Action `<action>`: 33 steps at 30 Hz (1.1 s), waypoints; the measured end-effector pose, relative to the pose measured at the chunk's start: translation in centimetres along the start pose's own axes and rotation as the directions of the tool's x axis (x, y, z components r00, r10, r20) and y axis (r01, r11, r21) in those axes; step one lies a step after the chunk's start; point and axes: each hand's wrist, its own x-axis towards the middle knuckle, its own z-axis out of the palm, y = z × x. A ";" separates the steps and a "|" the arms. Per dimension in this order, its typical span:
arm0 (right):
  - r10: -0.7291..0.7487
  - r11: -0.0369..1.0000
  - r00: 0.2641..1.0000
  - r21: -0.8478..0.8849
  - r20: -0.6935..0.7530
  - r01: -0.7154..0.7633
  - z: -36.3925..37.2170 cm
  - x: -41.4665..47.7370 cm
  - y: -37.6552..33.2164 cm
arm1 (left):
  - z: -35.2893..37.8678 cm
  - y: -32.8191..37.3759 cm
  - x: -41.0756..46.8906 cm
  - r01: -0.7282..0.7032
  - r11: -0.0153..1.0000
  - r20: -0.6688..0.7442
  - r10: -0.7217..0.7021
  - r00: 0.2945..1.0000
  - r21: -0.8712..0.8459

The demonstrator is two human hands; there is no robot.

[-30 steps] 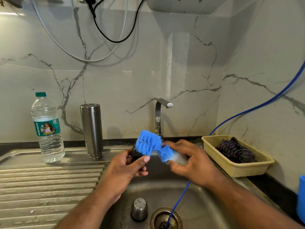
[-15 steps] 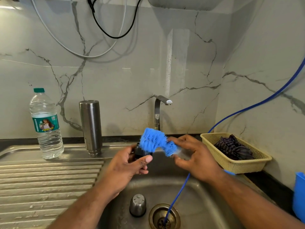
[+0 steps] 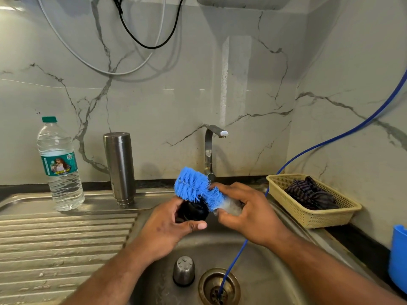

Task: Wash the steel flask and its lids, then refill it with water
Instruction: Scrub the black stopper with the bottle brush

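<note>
Over the sink, my left hand (image 3: 169, 225) grips a small black inner lid (image 3: 192, 212). My right hand (image 3: 246, 213) holds a blue bristle brush (image 3: 195, 186) by its stem, and the bristles press on top of the lid. The steel flask (image 3: 120, 167) stands upside down on the drainboard behind the basin's left corner. A steel cap-shaped lid (image 3: 184, 270) stands upside down on the basin floor near the drain (image 3: 218, 287).
A plastic water bottle (image 3: 60, 166) stands left of the flask on the ribbed drainboard (image 3: 55, 243). The tap (image 3: 210, 148) is off. A blue hose (image 3: 233, 260) runs into the drain. A yellow basket (image 3: 312, 216) with cloth sits right; a blue container (image 3: 398, 256) at the edge.
The brush head has shifted slightly over the lid as my right hand works it. My left thumb has moved off the lid's front. The view has tilted a little.
</note>
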 end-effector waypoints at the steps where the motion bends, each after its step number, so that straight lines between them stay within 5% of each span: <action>1: 0.001 1.000 1.000 0.002 0.014 -0.001 -0.1 0.0 0.0 | -0.3 0.0 0.1 0.001 1.000 -0.030 -0.001 1.000 -0.004; 4: 0.066 0.998 0.998 0.003 0.005 -0.066 -0.9 0.1 0.8 | -1.3 -0.3 0.4 0.005 0.998 -0.131 -0.012 0.991 -0.056; 7: 0.135 0.991 0.989 0.005 -0.060 -0.135 -0.9 0.3 1.1 | -1.1 -0.1 0.3 -0.011 1.000 -0.052 0.011 0.999 -0.012; 12: 0.034 0.998 0.999 0.048 0.034 -0.035 -0.3 0.0 0.0 | -0.5 -0.4 0.1 -0.021 0.999 -0.062 0.023 0.998 0.039; 16: 0.117 0.992 0.993 0.038 0.014 -0.118 -0.8 0.1 0.7 | -1.6 -0.5 0.4 -0.021 0.998 -0.141 0.014 0.990 -0.051; 21: 0.093 0.995 0.995 0.042 0.024 -0.094 -0.5 0.0 0.2 | -0.2 -0.3 0.1 -0.029 0.998 -0.003 0.029 1.000 0.051; 26: 0.093 0.995 0.994 0.037 0.054 -0.095 -0.5 0.1 0.4 | -1.4 -0.6 0.4 0.005 1.000 -0.153 -0.008 0.988 -0.024; 33: 0.063 0.998 0.995 0.011 0.079 -0.064 -0.3 -0.2 0.1 | -0.5 -1.3 0.6 0.021 0.997 -0.056 -0.016 0.998 0.080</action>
